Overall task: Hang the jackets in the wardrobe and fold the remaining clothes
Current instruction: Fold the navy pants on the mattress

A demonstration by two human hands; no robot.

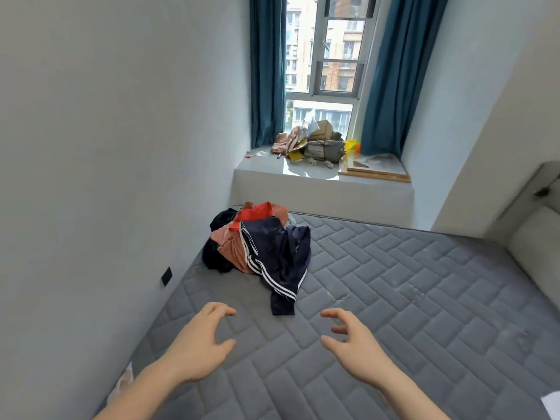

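A heap of clothes lies on the grey quilted mattress (394, 298) near its far left corner. On top is a navy jacket (278, 256) with white stripes, one sleeve trailing toward me. Under it are a pink garment (231, 248), a red one (257, 212) and a black one (213, 259). My left hand (198, 344) and my right hand (356, 344) hover above the mattress just short of the sleeve, fingers loosely spread, holding nothing. No wardrobe is in view.
A white wall (106, 177) runs close along the left of the bed. Beyond the bed a window ledge (318, 177) carries a clutter of boxes and bags (315, 144), between blue curtains (266, 71). A padded headboard (533, 234) stands at the right.
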